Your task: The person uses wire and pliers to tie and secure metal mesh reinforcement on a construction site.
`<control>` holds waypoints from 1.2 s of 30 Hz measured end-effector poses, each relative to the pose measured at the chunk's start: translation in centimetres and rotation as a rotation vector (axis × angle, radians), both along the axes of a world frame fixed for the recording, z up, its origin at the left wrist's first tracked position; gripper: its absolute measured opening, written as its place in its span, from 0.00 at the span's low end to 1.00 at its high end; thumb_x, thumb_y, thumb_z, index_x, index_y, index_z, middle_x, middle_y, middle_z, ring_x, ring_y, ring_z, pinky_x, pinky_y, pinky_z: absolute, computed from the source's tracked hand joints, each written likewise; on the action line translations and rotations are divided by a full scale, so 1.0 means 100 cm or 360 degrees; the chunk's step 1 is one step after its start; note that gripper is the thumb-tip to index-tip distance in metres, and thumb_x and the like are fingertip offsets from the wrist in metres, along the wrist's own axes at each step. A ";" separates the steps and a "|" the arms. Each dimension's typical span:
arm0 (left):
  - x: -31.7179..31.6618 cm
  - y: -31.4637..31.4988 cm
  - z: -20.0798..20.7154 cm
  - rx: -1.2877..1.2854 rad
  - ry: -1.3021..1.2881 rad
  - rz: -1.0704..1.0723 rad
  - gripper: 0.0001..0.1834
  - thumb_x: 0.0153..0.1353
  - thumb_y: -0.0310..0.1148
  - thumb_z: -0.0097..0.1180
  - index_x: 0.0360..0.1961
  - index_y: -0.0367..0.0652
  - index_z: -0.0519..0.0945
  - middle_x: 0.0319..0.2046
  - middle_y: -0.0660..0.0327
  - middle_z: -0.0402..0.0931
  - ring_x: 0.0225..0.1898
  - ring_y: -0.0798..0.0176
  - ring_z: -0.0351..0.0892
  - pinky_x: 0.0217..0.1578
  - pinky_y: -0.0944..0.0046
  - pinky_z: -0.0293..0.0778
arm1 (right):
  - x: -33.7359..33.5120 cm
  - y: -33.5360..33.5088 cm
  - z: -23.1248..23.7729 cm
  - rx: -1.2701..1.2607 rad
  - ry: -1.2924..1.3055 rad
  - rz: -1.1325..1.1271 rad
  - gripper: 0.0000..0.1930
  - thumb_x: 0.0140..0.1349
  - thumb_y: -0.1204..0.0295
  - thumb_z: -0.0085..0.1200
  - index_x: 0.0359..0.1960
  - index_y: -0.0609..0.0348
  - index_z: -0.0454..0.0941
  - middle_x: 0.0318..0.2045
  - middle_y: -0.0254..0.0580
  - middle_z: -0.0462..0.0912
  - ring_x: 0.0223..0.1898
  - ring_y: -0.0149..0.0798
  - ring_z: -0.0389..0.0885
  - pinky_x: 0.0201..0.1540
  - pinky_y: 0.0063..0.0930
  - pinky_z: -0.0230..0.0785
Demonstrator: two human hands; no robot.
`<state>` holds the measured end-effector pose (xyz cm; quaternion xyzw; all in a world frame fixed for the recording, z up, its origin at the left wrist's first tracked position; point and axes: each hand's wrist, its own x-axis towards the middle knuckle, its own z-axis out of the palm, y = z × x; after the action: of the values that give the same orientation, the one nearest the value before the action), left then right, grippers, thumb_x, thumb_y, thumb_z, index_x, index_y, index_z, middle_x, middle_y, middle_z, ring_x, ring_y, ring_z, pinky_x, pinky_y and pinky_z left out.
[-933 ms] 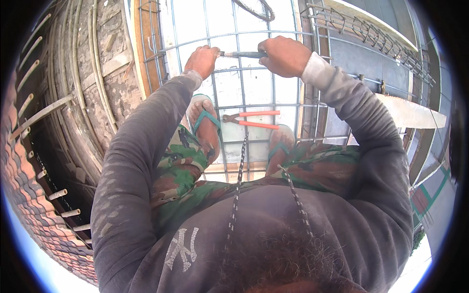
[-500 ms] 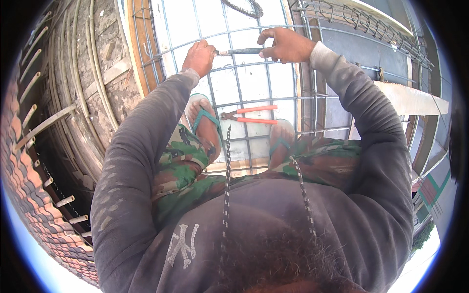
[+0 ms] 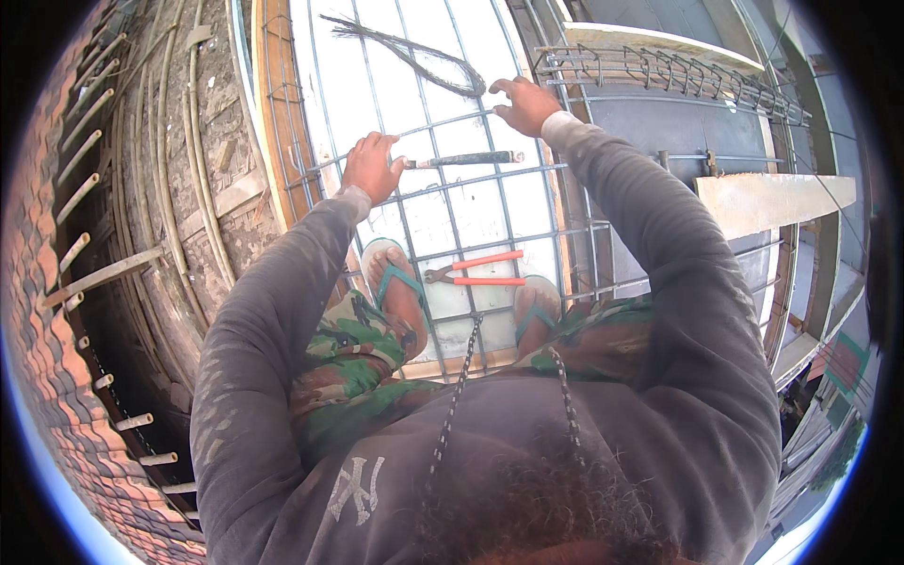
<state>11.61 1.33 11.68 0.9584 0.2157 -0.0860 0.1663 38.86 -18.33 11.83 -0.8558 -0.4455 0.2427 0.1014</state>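
Observation:
My left hand [image 3: 372,169] is at the left side of a steel rebar grid [image 3: 454,200], its thumb and fingers apart. Close to its thumb is one end of a short dark rod-like tool with a pale tip [image 3: 466,159], which lies across the grid; whether the thumb touches it I cannot tell. My right hand [image 3: 527,105] is beyond the tool's other end, with thumb and forefinger apart near the bent end of a bundle of tie wire [image 3: 424,58]. Pincers with orange handles [image 3: 485,268] lie on the grid between my sandalled feet [image 3: 400,287].
A timber board [image 3: 280,122] edges the white surface under the grid on the left. Bamboo poles [image 3: 193,151] and roof tiles [image 3: 80,414] stand farther left. To the right are a rebar cage [image 3: 673,75] and a pale plank [image 3: 777,200].
My right hand has come away from the dark tool and moved toward the tie wire. The view has shifted, bringing more of the wire bundle into sight. My left hand stays beside the tool's end.

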 end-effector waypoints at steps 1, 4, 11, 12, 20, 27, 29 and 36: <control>0.006 0.006 0.011 0.0024 0.0008 0.0020 0.24 0.71 0.40 0.59 0.63 0.39 0.77 0.59 0.49 0.75 0.64 0.47 0.72 0.68 0.48 0.66 | 0.000 0.012 -0.002 0.0024 0.0008 0.0020 0.26 0.72 0.62 0.58 0.70 0.45 0.72 0.64 0.57 0.77 0.63 0.54 0.79 0.65 0.47 0.74; 0.018 0.020 0.048 -0.0176 -0.0191 0.0242 0.25 0.73 0.43 0.59 0.64 0.39 0.77 0.59 0.47 0.76 0.61 0.49 0.77 0.63 0.50 0.74 | -0.015 0.052 -0.017 -0.0233 -0.0254 0.0231 0.40 0.69 0.57 0.63 0.79 0.32 0.55 0.70 0.55 0.67 0.68 0.58 0.74 0.71 0.50 0.71; 0.058 0.028 0.118 -0.0585 -0.0524 0.0642 0.29 0.73 0.48 0.57 0.64 0.35 0.78 0.56 0.45 0.82 0.62 0.50 0.79 0.63 0.55 0.74 | 0.000 0.060 -0.030 -0.0144 -0.0099 0.0316 0.24 0.75 0.57 0.55 0.66 0.55 0.71 0.55 0.56 0.82 0.62 0.54 0.80 0.65 0.46 0.73; 0.064 0.023 0.116 -0.0800 -0.0593 0.0753 0.30 0.72 0.48 0.58 0.64 0.33 0.78 0.56 0.43 0.81 0.64 0.48 0.78 0.65 0.54 0.72 | 0.004 0.058 -0.026 -0.0154 -0.0113 0.0306 0.24 0.75 0.57 0.55 0.66 0.55 0.71 0.55 0.56 0.82 0.62 0.54 0.80 0.65 0.46 0.73; 0.127 -0.018 0.098 -0.2815 -0.0994 0.1213 0.64 0.66 0.69 0.56 0.77 0.27 0.39 0.72 0.29 0.45 0.76 0.30 0.49 0.76 0.33 0.51 | -0.023 0.018 0.124 0.0757 0.0494 0.0095 0.20 0.83 0.56 0.39 0.52 0.63 0.73 0.31 0.44 0.82 0.37 0.36 0.85 0.44 0.35 0.82; 0.164 -0.048 0.107 -0.2955 -0.1459 0.1159 0.21 0.75 0.45 0.55 0.54 0.40 0.65 0.49 0.52 0.70 0.41 0.59 0.79 0.45 0.47 0.84 | -0.039 -0.041 0.178 0.0751 0.0306 0.0181 0.28 0.79 0.56 0.47 0.72 0.64 0.69 0.61 0.63 0.79 0.62 0.56 0.80 0.68 0.44 0.70; 0.168 -0.055 0.122 -0.2887 -0.1461 0.0883 0.22 0.75 0.47 0.57 0.55 0.42 0.67 0.47 0.55 0.72 0.45 0.59 0.78 0.47 0.50 0.83 | -0.030 -0.052 0.202 0.0688 0.0336 0.0076 0.25 0.79 0.56 0.48 0.64 0.63 0.78 0.54 0.62 0.82 0.55 0.53 0.83 0.64 0.43 0.72; 0.184 -0.096 0.193 -0.2730 -0.1489 0.0341 0.34 0.75 0.61 0.49 0.63 0.41 0.72 0.46 0.57 0.78 0.40 0.66 0.81 0.38 0.67 0.82 | -0.054 -0.083 0.244 0.0938 0.0360 -0.0183 0.11 0.67 0.67 0.65 0.42 0.63 0.88 0.36 0.44 0.82 0.38 0.37 0.83 0.43 0.34 0.76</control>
<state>29.98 -8.26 31.03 0.4253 0.0784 0.1903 0.8813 33.49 -26.66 36.27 -0.7810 -0.4335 0.1906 0.4072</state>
